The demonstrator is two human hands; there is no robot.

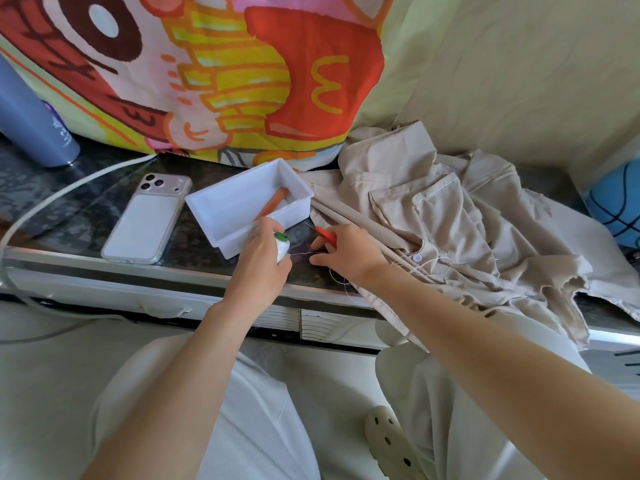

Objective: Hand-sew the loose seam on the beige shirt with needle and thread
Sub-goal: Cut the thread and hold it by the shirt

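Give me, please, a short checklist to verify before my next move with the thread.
1. White thread spool with green cap gripped in left hand: ok.
2. Thin pale thread stretched between both hands: ok.
3. Red-handled tool held in right hand: ok.
4. Tool's tip clear of the fingers: cannot tell.
5. Needle located: cannot tell, none visible.
6. Crumpled beige fabric shirt lying on dark stone counter, beside right hand: ok.

Phone (143, 220) left of tray (239, 199); shirt (433, 216) right; bottle (31, 123) far left.
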